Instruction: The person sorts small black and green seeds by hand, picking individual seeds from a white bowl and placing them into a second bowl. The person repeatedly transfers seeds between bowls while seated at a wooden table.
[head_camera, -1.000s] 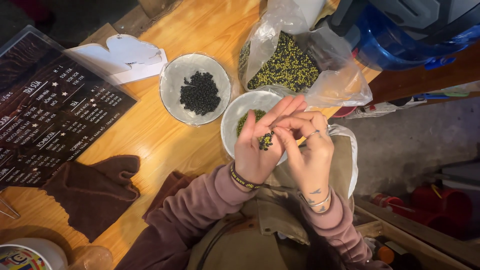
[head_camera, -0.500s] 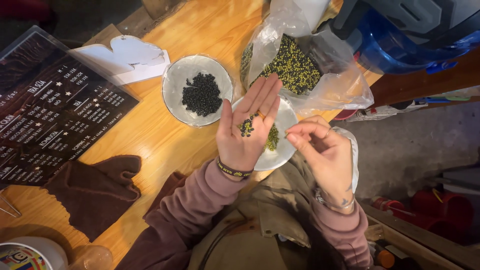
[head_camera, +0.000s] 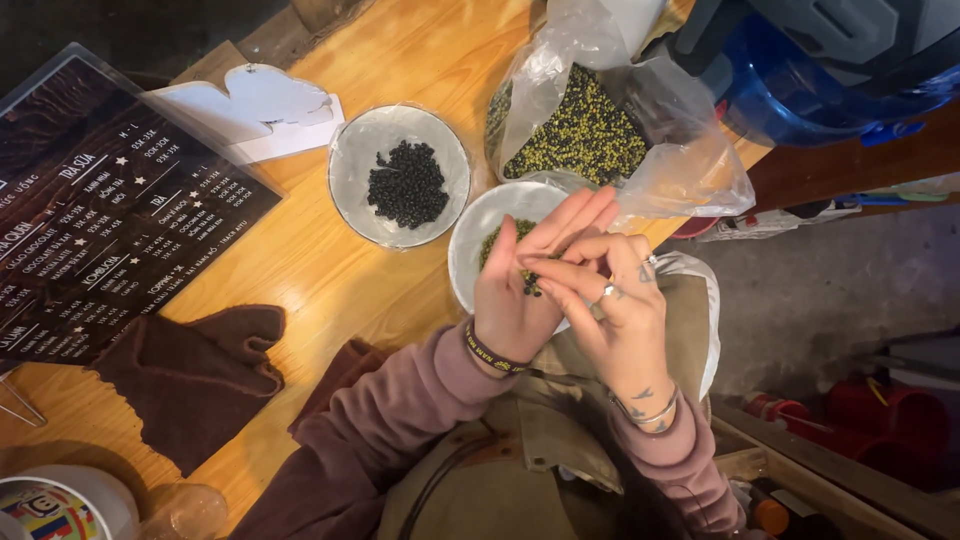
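Note:
My left hand (head_camera: 528, 285) lies palm up over a white bowl (head_camera: 478, 240) that holds green beans, with a few dark beans resting in the palm. The fingertips of my right hand (head_camera: 610, 310) pinch at those beans on the left palm. Just to the left stands another white bowl (head_camera: 352, 160) with a small heap of black beans (head_camera: 407, 184). Behind the hands, an open clear plastic bag (head_camera: 690, 150) is full of mixed green and yellow beans (head_camera: 580, 135).
A dark laminated menu (head_camera: 105, 225) lies at the left of the wooden table (head_camera: 300, 270), with white paper shapes (head_camera: 260, 105) behind it. A brown glove (head_camera: 195, 375) lies near the front edge. A blue container (head_camera: 800, 80) stands at the right, red items on the floor.
My right hand has come back from the right onto the left palm. The left hand has stayed over the green-bean bowl, palm up with beans on it.

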